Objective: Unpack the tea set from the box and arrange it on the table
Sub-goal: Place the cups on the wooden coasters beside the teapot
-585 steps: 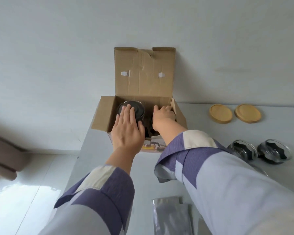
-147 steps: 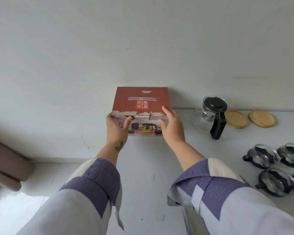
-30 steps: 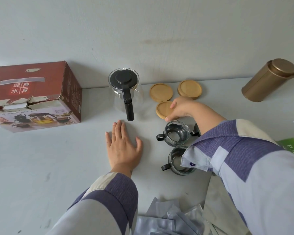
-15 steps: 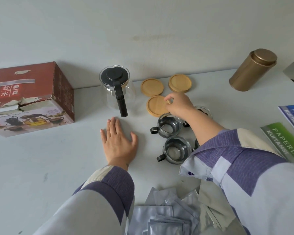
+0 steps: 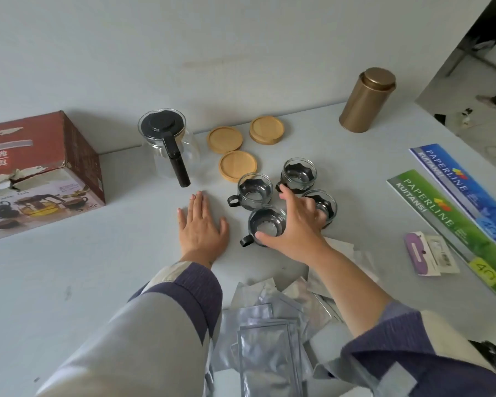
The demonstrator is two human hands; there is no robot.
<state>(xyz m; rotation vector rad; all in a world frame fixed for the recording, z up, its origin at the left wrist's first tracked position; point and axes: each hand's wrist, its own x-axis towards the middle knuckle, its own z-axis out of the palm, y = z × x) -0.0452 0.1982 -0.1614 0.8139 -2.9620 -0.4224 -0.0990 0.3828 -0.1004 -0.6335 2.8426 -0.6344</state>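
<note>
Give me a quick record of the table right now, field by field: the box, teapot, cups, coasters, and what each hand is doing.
box: red box, closed, far left on the table
teapot: glass teapot, black lid and handle, upright beside the box
coasters: three wooden coasters, bare, right of the teapot
cups: four glass cups, clustered, not on the coasters
left hand: left hand, flat on the table
right hand: right hand, fingers spread over the nearest cups; grip unclear
other: gold tin, foil packets

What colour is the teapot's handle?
Black, like its lid. The teapot handle shows best in the head view, the only one here.
</note>
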